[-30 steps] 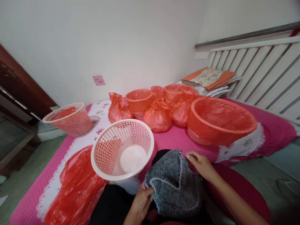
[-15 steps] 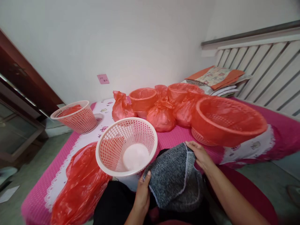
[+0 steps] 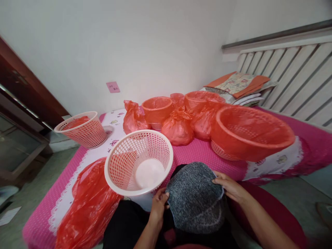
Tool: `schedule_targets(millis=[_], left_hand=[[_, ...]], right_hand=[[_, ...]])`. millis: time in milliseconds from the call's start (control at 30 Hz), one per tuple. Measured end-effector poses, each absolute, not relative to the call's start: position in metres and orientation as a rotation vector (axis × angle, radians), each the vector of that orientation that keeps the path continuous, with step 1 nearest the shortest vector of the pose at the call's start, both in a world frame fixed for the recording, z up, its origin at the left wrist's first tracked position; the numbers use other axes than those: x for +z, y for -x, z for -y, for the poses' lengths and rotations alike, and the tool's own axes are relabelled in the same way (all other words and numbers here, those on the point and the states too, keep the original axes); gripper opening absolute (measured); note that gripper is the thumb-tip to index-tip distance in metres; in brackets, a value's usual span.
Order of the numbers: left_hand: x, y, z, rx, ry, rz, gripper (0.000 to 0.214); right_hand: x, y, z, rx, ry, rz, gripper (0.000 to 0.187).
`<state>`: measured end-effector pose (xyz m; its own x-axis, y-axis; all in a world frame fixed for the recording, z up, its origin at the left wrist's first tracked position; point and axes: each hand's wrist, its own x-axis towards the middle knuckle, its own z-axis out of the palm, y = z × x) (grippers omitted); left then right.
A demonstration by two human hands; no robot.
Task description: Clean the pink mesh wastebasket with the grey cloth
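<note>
A dark grey, speckled cloth (image 3: 195, 197) with pale stitched edges is spread over my lap. My left hand (image 3: 158, 205) pinches its left edge between thumb and fingers. On the opposite side my right hand (image 3: 228, 185) grips the right edge, close to the light seam. Just beyond my left hand stands an unlined white plastic basket (image 3: 153, 174) with perforated walls, tilted toward me. A loose red plastic bag (image 3: 88, 204) lies crumpled to the left of that basket.
Red-lined baskets (image 3: 254, 131) and knotted red bags (image 3: 177, 129) line the pink bedspread (image 3: 181, 155) along the wall. Another basket (image 3: 89, 133) with red plastic inside stands at the left edge. Folded textiles (image 3: 238, 86) are stacked near the white railing (image 3: 293, 79).
The cloth's folded upper corner has come down, and it now lies flatter with a rounded top. My right hand has moved lower and slightly right along its edge; my left hand keeps its grip.
</note>
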<state>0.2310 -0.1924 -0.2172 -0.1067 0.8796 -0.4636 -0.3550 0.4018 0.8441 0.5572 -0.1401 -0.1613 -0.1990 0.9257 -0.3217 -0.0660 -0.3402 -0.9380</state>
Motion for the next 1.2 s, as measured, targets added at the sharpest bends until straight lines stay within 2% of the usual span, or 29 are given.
schedule_targets(millis=[133, 267, 367, 467, 567, 600, 700, 767, 833, 867, 1000, 1133, 1200], left_hand=[[-0.213, -0.237, 0.182, 1.292, -0.397, -1.174, 0.055], [-0.216, -0.238, 0.189, 1.264, -0.348, -1.264, 0.059], [-0.215, -0.240, 0.212, 1.182, -0.517, -1.532, 0.064], [-0.201, -0.244, 0.240, 1.251, -1.015, -1.595, 0.048], [-0.179, -0.249, 0.255, 0.908, -1.654, -1.214, 0.017], [-0.174, -0.251, 0.256, 0.777, -1.803, -1.086, 0.016], [-0.170, -0.256, 0.253, 0.511, -2.090, -0.975, 0.047], [-0.176, -0.261, 0.250, 0.373, -2.214, -1.064, 0.043], [-0.181, -0.265, 0.249, 0.257, -2.311, -1.146, 0.029], [-0.183, -0.268, 0.248, 0.227, -2.341, -1.170, 0.026], [-0.185, -0.274, 0.247, 0.199, -2.375, -1.180, 0.041], [-0.190, -0.268, 0.247, 0.199, -2.330, -1.172, 0.018], [-0.191, -0.260, 0.249, 0.242, -2.227, -1.154, 0.018]], right_hand=[[-0.172, -0.574, 0.157, 1.721, 1.542, 1.404, 0.037], [-0.203, -0.581, 0.170, 1.521, 1.908, 1.596, 0.027], [-0.221, -0.584, 0.172, 1.361, 1.845, 1.624, 0.027], [-0.226, -0.586, 0.172, 1.195, 1.674, 1.631, 0.030], [-0.225, -0.585, 0.177, 1.276, 1.653, 1.598, 0.033], [-0.224, -0.584, 0.180, 1.344, 1.669, 1.585, 0.033], [-0.223, -0.581, 0.189, 1.490, 1.663, 1.584, 0.033], [-0.223, -0.581, 0.193, 1.506, 1.641, 1.591, 0.028], [-0.222, -0.583, 0.195, 1.495, 1.671, 1.569, 0.023], [-0.221, -0.585, 0.196, 1.486, 1.693, 1.551, 0.021], [-0.212, -0.593, 0.198, 1.506, 1.675, 1.495, 0.019], [-0.203, -0.600, 0.201, 1.538, 1.602, 1.468, 0.023], [-0.199, -0.602, 0.202, 1.535, 1.624, 1.464, 0.025]])
